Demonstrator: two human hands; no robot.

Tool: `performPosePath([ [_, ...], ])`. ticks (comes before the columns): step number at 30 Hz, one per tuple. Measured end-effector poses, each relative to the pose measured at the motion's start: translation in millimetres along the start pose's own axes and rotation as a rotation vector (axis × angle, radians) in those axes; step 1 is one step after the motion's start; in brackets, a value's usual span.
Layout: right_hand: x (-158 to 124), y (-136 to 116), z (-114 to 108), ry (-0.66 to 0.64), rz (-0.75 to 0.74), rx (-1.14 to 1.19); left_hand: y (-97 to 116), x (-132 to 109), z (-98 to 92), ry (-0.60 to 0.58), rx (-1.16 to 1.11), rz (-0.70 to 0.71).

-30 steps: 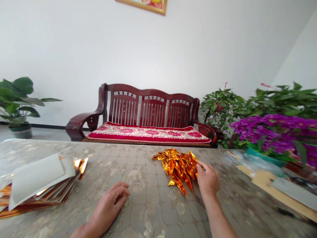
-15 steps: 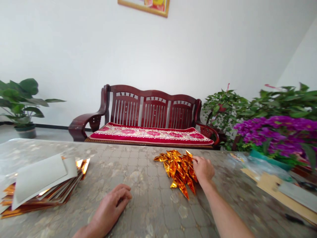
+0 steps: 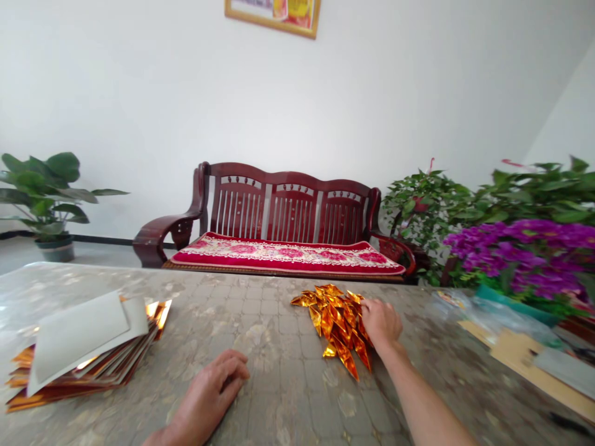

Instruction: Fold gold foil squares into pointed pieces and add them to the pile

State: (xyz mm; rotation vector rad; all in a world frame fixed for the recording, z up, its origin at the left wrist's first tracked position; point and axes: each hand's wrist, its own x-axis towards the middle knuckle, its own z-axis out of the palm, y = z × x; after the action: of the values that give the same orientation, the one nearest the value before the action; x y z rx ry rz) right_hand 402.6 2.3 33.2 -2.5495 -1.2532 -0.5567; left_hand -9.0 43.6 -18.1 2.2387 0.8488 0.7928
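Note:
My right hand [image 3: 382, 323] is at the right edge of a pile of folded gold foil paper pieces [image 3: 337, 325]. Its thumb and index finger close on the tip of one folded gold foil paper piece [image 3: 355, 297] at the top right of the pile; the other fingers are partly hidden. The pieces are pointed, shiny and overlap one another. On the table to the left of the pile rests my left hand [image 3: 214, 391], empty, with fingers loosely bent and the thumb apart from them.
A stack of foil-backed paper sheets [image 3: 88, 347] lies on the patterned tabletop [image 3: 260, 328] at left. Cardboard [image 3: 515, 350], clear plastic wrapping [image 3: 502, 313] and purple flowers [image 3: 525, 248] are at right. Beyond the table stands a wooden bench [image 3: 288, 210]; a potted plant [image 3: 53, 198] is far left.
My right hand has lowered the folded gold foil paper piece slightly onto the top right of the pile. My left hand stays resting on the table. The view has shifted slightly.

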Motion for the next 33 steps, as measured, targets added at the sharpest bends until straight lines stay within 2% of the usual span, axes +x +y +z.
performPosePath([
  [13, -4.1, -0.8, 5.1, 0.048, -0.021, 0.052, -0.7, 1.3, 1.2, 0.011, -0.003, 0.001],
  [20, -8.7, -7.7, -11.0, 0.154, -0.031, 0.169, -2.8, 0.1, 1.8, 0.018, 0.004, 0.024],
  [23, -29.5, -32.2, -19.7, 0.172, -0.124, 0.268, -4.4, -0.9, 2.6, 0.036, 0.017, 0.007],
  [26, -71.9, -73.0, -26.8, 0.121, -0.290, 0.385, -5.5, -3.3, 2.5, 0.096, 0.062, -0.037],
  [28, -105.2, -101.9, -30.3, -0.014, -0.423, 0.625, -6.5, -5.2, 2.1, 0.164, 0.100, -0.055],
  [31, -144.7, -134.3, -32.6, -0.189, -0.456, 0.812, -7.5, -6.8, 0.8, 0.247, 0.132, -0.051],
  [33, -158.5, -145.0, -31.8, -0.267, -0.471, 0.845, -5.9, -6.3, -1.8, 0.279, 0.141, -0.041],
])
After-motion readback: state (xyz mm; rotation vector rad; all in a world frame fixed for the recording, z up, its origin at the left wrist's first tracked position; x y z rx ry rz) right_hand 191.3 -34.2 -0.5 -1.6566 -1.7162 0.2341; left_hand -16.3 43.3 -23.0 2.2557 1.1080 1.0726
